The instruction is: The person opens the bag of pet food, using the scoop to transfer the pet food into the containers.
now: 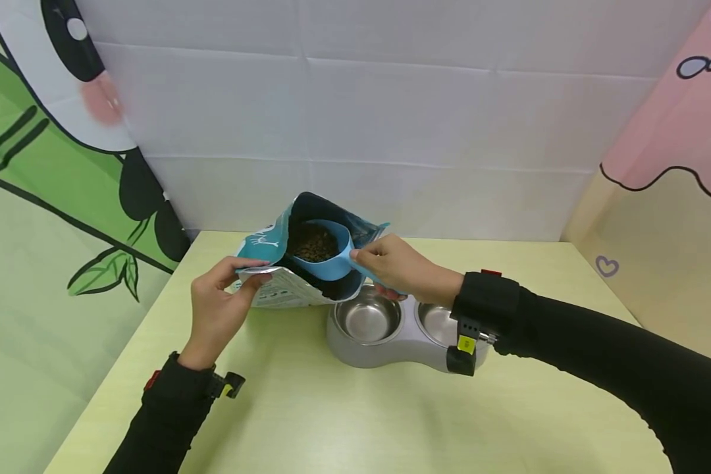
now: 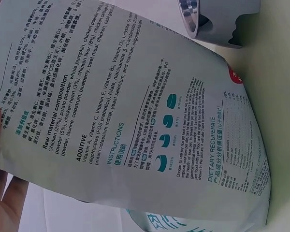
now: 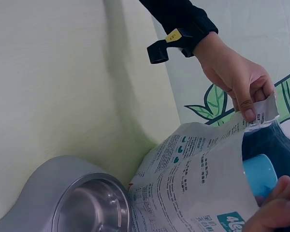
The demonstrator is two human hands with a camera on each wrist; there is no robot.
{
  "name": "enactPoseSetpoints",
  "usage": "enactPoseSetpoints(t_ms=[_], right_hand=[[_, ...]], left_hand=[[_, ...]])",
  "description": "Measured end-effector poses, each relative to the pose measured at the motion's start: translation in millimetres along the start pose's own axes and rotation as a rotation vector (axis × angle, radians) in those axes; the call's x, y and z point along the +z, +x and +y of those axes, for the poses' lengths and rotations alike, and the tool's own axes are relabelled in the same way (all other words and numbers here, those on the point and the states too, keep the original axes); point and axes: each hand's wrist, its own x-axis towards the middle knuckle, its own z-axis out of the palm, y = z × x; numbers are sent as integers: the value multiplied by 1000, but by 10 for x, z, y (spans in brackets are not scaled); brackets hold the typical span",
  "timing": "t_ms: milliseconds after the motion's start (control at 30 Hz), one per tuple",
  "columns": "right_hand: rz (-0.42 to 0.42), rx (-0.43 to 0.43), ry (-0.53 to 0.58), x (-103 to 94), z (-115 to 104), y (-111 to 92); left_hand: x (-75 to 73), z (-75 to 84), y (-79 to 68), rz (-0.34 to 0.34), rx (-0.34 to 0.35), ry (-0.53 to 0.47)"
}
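My left hand pinches the rim of an open pet food bag between thumb and fingers at its left corner. The bag is teal and silver-white, tilted, with its mouth facing me. My right hand grips the handle of a blue scoop, whose cup sits in the bag's mouth with brown kibble in it. In the right wrist view the scoop shows partly inside the bag, beside the right hand's fingers. Printed text covers the bag's side in the left wrist view.
A grey double feeding bowl with two steel bowls stands on the pale yellow table, just right of the bag and below my right hand. A white sheet hangs behind the table, with cartoon-printed panels at both sides.
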Motion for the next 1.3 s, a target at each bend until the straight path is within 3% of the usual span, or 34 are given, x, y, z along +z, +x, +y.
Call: enactPoseSetpoints(t_ms=[767,1300], right_hand=[[46,-6,15,-101,46,-98],[55,-8,38,-117,10,-133]], left_hand=[[41,-12,-22,9,5,12],[21,14,32,14,-33,20]])
